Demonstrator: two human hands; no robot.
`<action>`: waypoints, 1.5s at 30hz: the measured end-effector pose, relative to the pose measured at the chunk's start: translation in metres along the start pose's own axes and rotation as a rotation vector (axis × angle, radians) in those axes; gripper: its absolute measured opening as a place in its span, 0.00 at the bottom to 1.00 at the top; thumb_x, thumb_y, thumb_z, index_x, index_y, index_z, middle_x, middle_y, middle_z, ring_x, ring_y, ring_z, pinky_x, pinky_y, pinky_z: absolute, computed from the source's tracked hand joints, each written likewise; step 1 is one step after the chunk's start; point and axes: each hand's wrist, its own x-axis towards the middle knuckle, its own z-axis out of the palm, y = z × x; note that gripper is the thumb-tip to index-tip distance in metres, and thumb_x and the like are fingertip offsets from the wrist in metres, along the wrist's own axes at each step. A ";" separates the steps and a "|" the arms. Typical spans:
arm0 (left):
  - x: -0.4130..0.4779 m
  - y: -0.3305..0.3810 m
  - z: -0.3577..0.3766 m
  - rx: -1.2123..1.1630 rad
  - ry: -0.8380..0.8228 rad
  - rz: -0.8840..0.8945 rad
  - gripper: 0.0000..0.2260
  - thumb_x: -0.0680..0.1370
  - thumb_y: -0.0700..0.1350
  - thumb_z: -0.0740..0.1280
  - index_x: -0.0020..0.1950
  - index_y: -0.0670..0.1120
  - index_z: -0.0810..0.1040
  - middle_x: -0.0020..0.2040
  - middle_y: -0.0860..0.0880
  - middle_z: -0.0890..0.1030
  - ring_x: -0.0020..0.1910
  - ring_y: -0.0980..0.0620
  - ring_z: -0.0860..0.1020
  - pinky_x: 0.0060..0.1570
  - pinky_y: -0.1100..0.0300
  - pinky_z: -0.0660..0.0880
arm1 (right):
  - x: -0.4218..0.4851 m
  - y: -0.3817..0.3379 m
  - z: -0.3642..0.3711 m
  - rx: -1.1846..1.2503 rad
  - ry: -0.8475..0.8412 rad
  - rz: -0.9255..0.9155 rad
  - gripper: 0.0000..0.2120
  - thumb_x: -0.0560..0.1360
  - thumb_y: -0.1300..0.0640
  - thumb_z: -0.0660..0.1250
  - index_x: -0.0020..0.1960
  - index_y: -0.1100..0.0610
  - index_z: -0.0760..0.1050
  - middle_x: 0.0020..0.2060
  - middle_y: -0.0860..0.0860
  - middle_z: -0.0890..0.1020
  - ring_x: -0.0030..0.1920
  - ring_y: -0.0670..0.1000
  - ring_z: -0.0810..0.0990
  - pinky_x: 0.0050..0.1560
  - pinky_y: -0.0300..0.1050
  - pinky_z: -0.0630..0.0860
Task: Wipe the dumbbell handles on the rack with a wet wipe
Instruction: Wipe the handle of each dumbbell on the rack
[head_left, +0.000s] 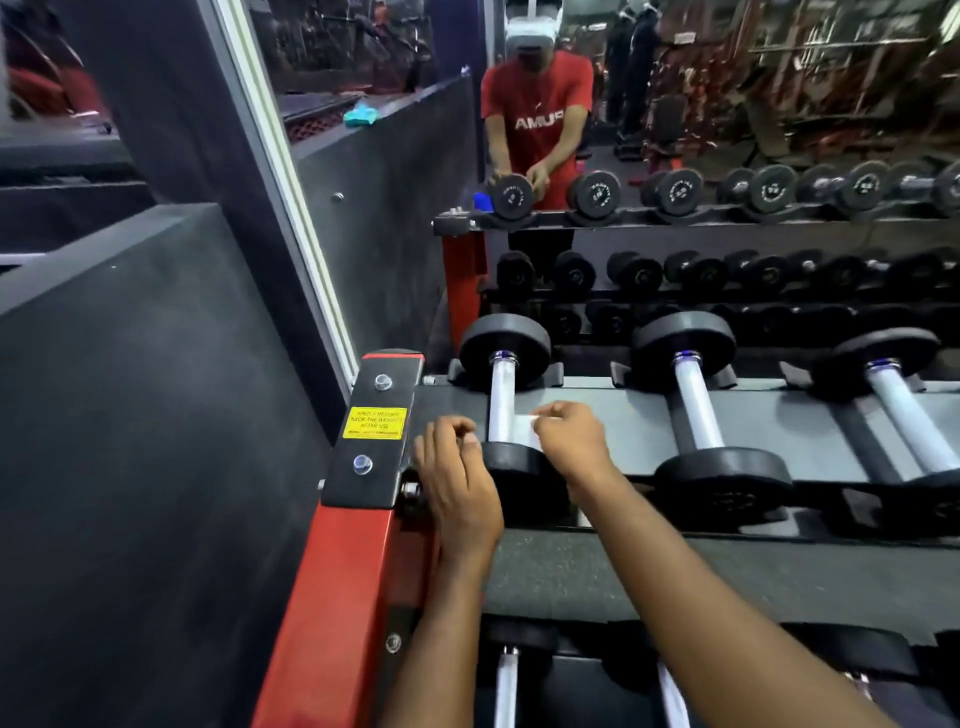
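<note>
Hands at the leftmost dumbbell (503, 395) on the top tier of the rack (618, 415), with the wet wipe (523, 434) at its handle.

The right hand (571, 441) pinches the white wet wipe between thumb and fingertips, holding it against the right side of the chrome handle (501, 410), close to the near weight head (519, 467). The left hand (457, 483) sits just left of the same handle, above the near head, with fingers curled; whether they grip anything cannot be told. Two further dumbbells (696, 405) lie to the right on the same tier, apart from the hands. A yellow label (375, 422) is fixed to the rack end plate beside the left hand. A mirror (727, 104) stands behind the rack.
</note>
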 end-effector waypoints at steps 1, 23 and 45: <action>-0.001 -0.001 0.003 0.013 0.024 0.019 0.03 0.75 0.39 0.59 0.44 0.45 0.72 0.43 0.49 0.75 0.45 0.46 0.69 0.49 0.44 0.69 | 0.004 0.000 0.006 -0.014 -0.033 0.019 0.08 0.73 0.63 0.63 0.44 0.60 0.81 0.39 0.54 0.82 0.41 0.54 0.78 0.42 0.46 0.74; -0.001 -0.007 0.016 0.018 0.165 0.108 0.03 0.70 0.35 0.58 0.37 0.38 0.68 0.36 0.45 0.72 0.38 0.45 0.68 0.38 0.47 0.65 | 0.001 0.010 0.018 0.086 -0.122 0.056 0.18 0.65 0.56 0.57 0.41 0.70 0.76 0.30 0.56 0.73 0.34 0.54 0.66 0.33 0.46 0.67; 0.019 -0.023 0.002 0.053 -0.023 0.350 0.10 0.73 0.41 0.54 0.33 0.38 0.66 0.33 0.41 0.68 0.35 0.43 0.66 0.35 0.43 0.64 | -0.001 0.013 0.016 0.177 -0.002 -0.060 0.12 0.77 0.64 0.56 0.51 0.57 0.78 0.32 0.50 0.77 0.27 0.44 0.70 0.30 0.38 0.67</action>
